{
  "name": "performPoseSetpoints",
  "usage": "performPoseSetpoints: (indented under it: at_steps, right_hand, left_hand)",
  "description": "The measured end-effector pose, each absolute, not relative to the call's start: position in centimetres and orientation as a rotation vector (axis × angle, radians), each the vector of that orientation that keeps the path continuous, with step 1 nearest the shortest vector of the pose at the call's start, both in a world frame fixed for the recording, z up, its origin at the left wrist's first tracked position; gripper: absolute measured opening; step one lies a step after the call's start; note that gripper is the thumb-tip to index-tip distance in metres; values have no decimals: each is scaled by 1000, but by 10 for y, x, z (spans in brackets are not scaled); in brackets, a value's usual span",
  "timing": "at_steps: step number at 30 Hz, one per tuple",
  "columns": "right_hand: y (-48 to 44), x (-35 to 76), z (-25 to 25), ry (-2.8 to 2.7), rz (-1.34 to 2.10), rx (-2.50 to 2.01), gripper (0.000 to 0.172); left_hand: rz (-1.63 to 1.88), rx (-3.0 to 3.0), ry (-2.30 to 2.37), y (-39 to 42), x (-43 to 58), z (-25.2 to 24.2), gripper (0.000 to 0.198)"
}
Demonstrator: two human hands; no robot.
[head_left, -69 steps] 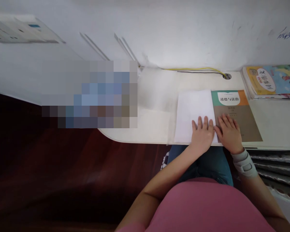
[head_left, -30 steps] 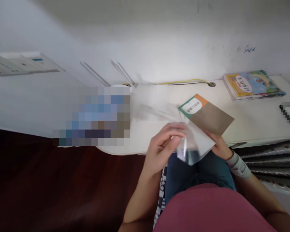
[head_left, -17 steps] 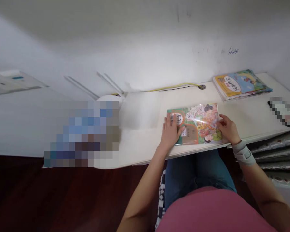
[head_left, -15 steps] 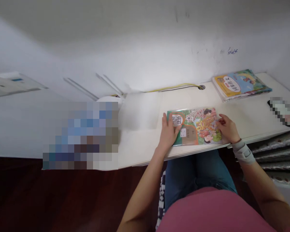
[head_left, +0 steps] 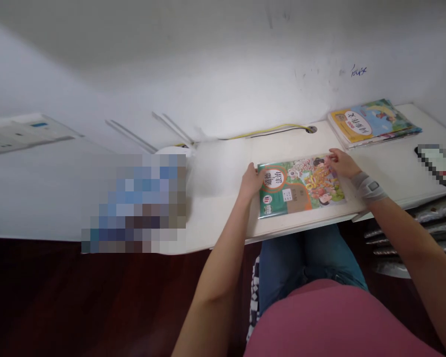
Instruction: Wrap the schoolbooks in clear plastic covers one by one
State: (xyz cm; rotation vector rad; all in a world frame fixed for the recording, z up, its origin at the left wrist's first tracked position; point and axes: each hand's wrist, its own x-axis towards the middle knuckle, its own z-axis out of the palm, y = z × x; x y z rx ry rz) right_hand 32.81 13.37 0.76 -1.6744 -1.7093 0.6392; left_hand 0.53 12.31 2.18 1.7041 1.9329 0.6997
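Observation:
A colourful textbook [head_left: 299, 187] with a green left side and a glossy, clear-looking cover lies on the white desk [head_left: 215, 223] in front of me. My left hand [head_left: 251, 181] holds its left edge, thumb by the cover and fingers near the upper corner. At the upper right corner, my right hand [head_left: 344, 163] has its fingers closed on the edge. A grey band is around my right wrist. Left of the book lies a translucent sheet [head_left: 223, 161], pale and hard to make out.
A stack of books [head_left: 371, 124] stands at the back right, with a phone [head_left: 439, 163] near the right edge. A yellow cable [head_left: 267, 131] runs along the wall to a hole. A pixelated blue area covers the desk's left end. Shelved quilted-looking items sit below right.
My left hand has slid up off the cover to the left edge. My right hand has moved up from the right side to the upper corner. The camera view has shifted slightly.

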Motion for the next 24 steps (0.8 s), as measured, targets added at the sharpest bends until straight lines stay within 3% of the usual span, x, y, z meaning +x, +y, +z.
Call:
performPoseSetpoints:
  at_steps: [10,14,19,24]
  right_hand:
    - [171,320,14,-1438,816,-1518,23]
    - [170,325,25,-1440,839,-1422,26]
    - [165,324,28,-1662,581,-1507,33]
    - [165,310,13,-1828,345,-1772,34]
  left_hand:
    - [783,1737,1929,160,6,28,37]
    - [772,1772,1915,163,-2,35,28]
    - [765,1797,1834,166,-3,37,38]
    - [680,1872,1892,165,9,27,29]
